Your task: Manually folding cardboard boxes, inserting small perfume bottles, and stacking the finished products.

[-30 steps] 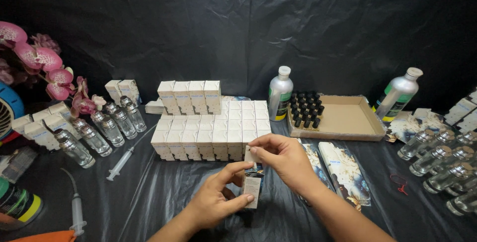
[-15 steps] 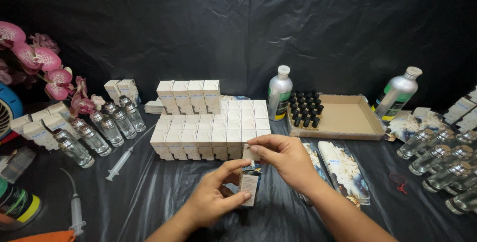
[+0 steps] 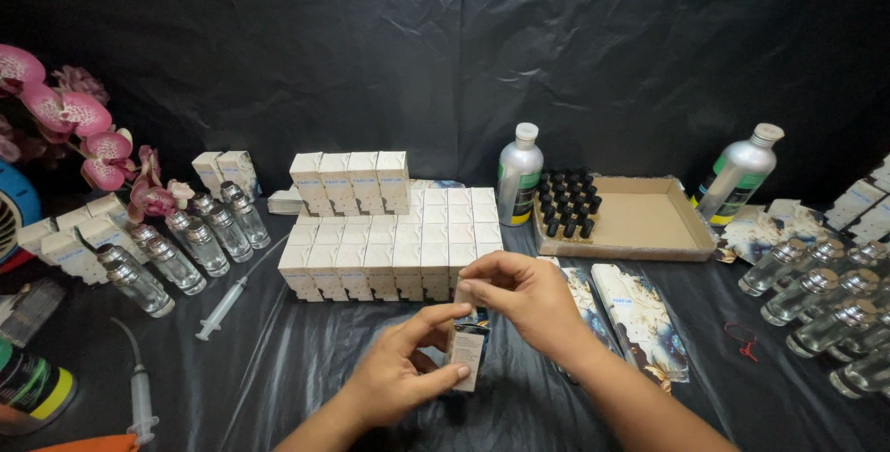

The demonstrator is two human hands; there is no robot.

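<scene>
Small carton [image 3: 466, 352], slim and upright, sits between both hands just above the tabletop [image 3: 278, 369], close in front of the person at centre. Left hand [image 3: 405, 373] steadies it from the side and below, thumb and fingers pinching the lower half so the box stays vertical; right hand [image 3: 524, 299] comes over the top, fingertips pressed together on its upper end, where the flap would be. Whether anything is inside cannot be told.

Behind the hands stands a block of matching white cartons [image 3: 394, 248], packed edge to edge in tidy rows, apparently to keep them countable; four stand raised at the back, with roughly two dozen more in front, the exact number hard to fix. Two silver bottles show: one [image 3: 518, 174] beside the block, another [image 3: 739, 175] leaning past the cardboard tray [image 3: 649, 220]. That tray corrals a cluster of small black-capped vials [image 3: 567, 202], about twenty, in its left corner. Clear glass bottles line up on the left [image 3: 185, 248], about seven, and more lie on the right [image 3: 816, 294], perhaps eight. Two syringes [image 3: 227, 302] rest on the black sheet at left. Two flat printed cards [image 3: 640, 318] lie by the right forearm. Pink orchids [image 3: 74, 118] edge the far left.
</scene>
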